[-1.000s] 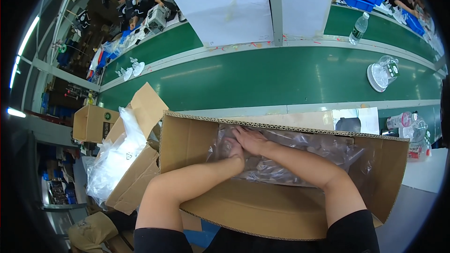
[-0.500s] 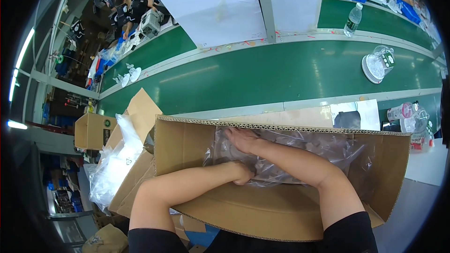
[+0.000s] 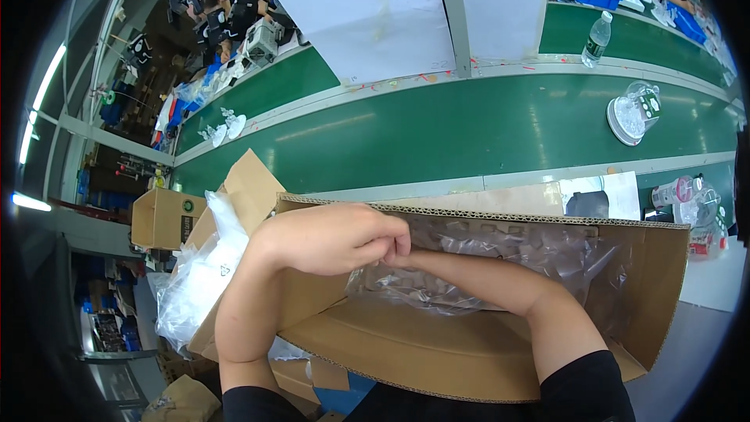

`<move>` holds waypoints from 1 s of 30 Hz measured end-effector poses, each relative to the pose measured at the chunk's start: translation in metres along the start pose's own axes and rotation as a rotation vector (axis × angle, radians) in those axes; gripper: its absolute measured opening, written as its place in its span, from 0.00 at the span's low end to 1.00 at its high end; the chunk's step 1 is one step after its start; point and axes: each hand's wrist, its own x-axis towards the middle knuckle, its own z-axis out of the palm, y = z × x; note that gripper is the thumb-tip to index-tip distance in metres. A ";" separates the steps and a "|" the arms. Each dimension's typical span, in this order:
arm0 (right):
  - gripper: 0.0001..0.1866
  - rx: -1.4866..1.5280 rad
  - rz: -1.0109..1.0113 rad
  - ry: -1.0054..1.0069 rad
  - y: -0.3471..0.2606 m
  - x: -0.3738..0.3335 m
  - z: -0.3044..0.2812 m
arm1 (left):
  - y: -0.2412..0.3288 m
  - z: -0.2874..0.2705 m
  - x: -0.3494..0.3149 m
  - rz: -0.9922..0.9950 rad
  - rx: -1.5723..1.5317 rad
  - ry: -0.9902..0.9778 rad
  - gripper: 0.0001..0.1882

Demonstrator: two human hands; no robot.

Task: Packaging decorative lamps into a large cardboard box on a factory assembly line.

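Inside the cardboard box (image 3: 469,352), I see my left hand (image 3: 344,238) clenched on crinkled clear plastic bag (image 3: 500,266) (right hand hidden, grip unclear).

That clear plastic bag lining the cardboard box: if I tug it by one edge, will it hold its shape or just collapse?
The clear plastic bag looks thin and crinkled, sagging in folds against the cardboard box, so it would probably collapse and bunch, not hold shape. It seems very light. Its glossy film may slip, which fits the left hand pinching it in a closed fist beside the right hand.
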 end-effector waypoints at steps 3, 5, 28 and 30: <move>0.08 0.127 -0.015 -0.019 0.012 0.010 0.007 | -0.012 0.006 0.002 0.033 -0.041 -0.017 0.15; 0.09 0.123 -0.034 0.042 0.014 0.014 0.013 | -0.020 0.012 0.003 0.056 -0.134 0.018 0.17; 0.17 -0.058 -0.043 0.285 0.009 -0.064 0.025 | -0.021 0.021 0.000 0.000 -0.022 0.035 0.23; 0.17 -0.107 -0.042 0.026 0.003 -0.075 0.022 | -0.021 0.021 -0.001 -0.037 -0.028 0.009 0.23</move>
